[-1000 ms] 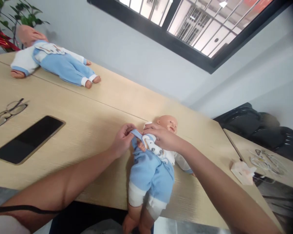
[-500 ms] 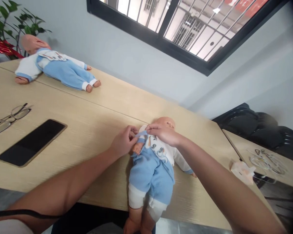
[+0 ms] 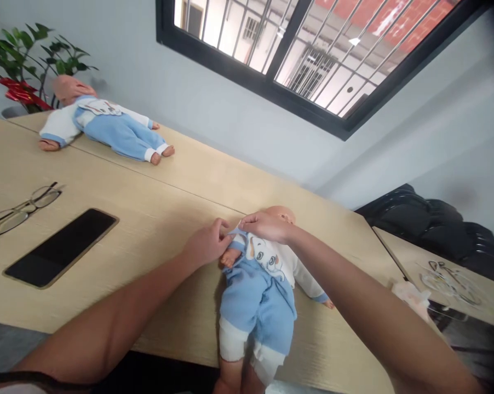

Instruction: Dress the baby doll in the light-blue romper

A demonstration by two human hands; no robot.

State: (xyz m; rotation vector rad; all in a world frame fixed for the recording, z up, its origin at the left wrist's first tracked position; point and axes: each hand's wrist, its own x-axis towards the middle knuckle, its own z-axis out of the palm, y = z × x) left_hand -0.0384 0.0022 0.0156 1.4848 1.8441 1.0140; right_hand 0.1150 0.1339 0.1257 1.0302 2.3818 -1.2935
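Observation:
A baby doll in a white top and blue trousers lies on its back with its legs towards me. My left hand pinches the blue cuff of the doll's sleeve from the left, just above the small doll hand. From the other side my right hand reaches across the doll's chest, its fingers closed on the same cuff's edge. My right hand covers part of the doll's head and upper chest. A cartoon animal face decorates the top.
A second doll lies at the back left beside a potted plant. Glasses and a phone rest on the table to my left. White tissue and black chairs are at the right.
The view has shifted, so most things sit slightly lower in the picture. My right hand has come a little closer to my left, and the blue cuff between them is less stretched.

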